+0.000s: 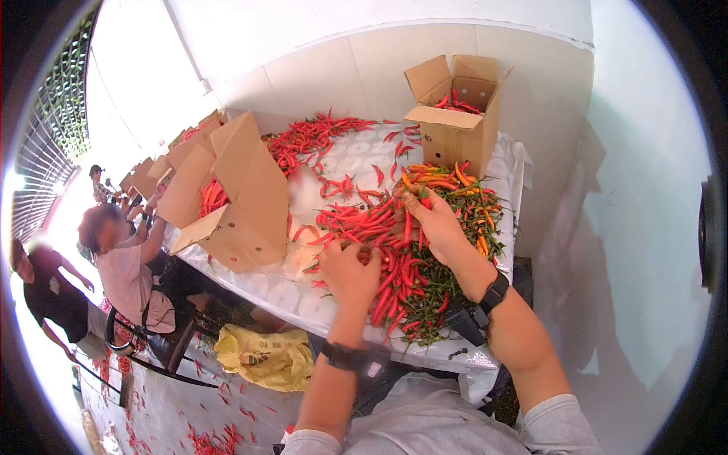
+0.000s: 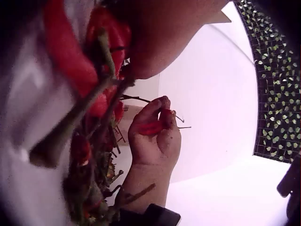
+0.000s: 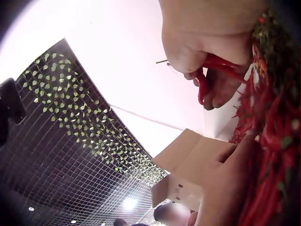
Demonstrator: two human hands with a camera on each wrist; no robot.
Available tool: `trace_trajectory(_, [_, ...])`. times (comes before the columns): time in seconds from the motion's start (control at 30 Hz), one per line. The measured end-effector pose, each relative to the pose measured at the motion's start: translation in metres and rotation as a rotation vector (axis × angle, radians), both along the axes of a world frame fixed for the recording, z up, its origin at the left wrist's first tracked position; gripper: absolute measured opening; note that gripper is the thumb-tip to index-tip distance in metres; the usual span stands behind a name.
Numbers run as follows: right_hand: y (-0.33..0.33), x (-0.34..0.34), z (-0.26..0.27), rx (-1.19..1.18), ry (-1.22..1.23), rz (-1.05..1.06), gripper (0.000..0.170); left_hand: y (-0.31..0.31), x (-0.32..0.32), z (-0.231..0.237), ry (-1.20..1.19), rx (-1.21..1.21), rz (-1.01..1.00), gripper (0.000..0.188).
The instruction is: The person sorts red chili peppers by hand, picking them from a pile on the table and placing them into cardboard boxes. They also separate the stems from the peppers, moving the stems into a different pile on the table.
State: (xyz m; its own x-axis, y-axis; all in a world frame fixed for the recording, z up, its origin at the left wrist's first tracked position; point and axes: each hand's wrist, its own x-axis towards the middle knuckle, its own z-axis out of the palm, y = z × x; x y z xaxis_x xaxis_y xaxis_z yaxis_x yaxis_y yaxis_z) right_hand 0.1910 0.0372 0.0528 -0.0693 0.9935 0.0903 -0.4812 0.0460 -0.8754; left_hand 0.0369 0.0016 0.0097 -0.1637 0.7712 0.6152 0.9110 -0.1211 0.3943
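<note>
Head view looks down; both wrist views look up past the peppers (image 1: pixel 356 224).

Yellow sack (image 1: pixel 264 358): floor, left of the grip
Seated person (image 1: pixel 123 269): farther left
Leafy lattice (image 1: pixel 70 98): far left, beyond
Pale wall (image 1: pixel 644 250): right

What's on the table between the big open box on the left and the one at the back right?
Loose red chillies, heaped near the left box and thinning toward the back right box, as the head view shows.

Harsh white glare washes out the left side; a bright lamp (image 3: pixel 130 203) burns behind the mesh. Soft shadows cross the right wall (image 1: pixel 644 212). Near chilies (image 2: pixel 70 52) blur; edges bow and darken.
</note>
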Motion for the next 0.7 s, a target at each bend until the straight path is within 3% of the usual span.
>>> trace_trajectory(0.23, [0.005,0.015,-0.008,-0.061,-0.032,0.204,0.014,-0.012,-0.001,0.006,-0.15,0.334,-0.121,0.024])
trace_trajectory(0.4, [-0.005,0.002,-0.005,-0.054,-0.056,0.278,0.017,-0.019,0.0,0.005,-0.198,0.454,-0.144,0.024])
trace_trajectory(0.5, [-0.01,0.002,0.0,-0.123,-0.017,0.426,0.016,-0.02,-0.001,0.006,-0.169,0.444,-0.207,0.024])
trace_trajectory(0.63, [-0.013,0.0,0.002,-0.102,-0.041,0.354,0.016,-0.022,0.001,0.007,-0.144,0.441,-0.286,0.025])
trace_trajectory(0.7, [-0.013,-0.005,0.0,-0.011,-0.194,0.275,0.017,-0.023,0.002,0.01,-0.19,0.419,-0.299,0.025])
